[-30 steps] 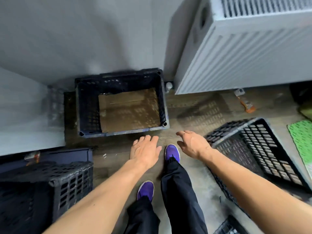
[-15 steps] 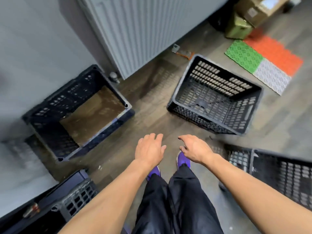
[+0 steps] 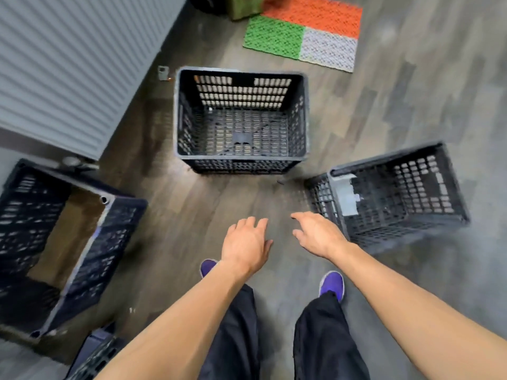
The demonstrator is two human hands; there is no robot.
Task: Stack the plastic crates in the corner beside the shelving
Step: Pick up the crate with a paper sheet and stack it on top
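I take the centre crate (image 3: 241,165) as my marker. It is black lattice plastic, standing upright on the wood-look floor (image 3: 397,86) with its mouth open to me. Inside it I see only its own mesh bottom with a solid square in the middle.

On my side of it and to its left stands a dark left crate (image 3: 109,242), with a sheet of brown cardboard (image 3: 68,229) lying flat in its bottom. On my side and to the right, a right crate (image 3: 406,229) sits tipped, its opening turned toward me. A pale grey plate (image 3: 346,196) is fixed at its rim, and I see nothing loose inside. A fourth crate (image 3: 96,355) shows only a corner, past the left crate from the marker.

Both hands hang short of the centre crate and touch none of the crates. The left hand (image 3: 245,244) is palm down with its fingers loosely together. The right hand (image 3: 318,234) is palm down with its fingers slightly apart and relaxed. Neither holds anything.

A white ribbed radiator (image 3: 68,64) runs along the centre crate's left. Beyond the crate lies a mat of green, orange and grey tiles (image 3: 301,37).
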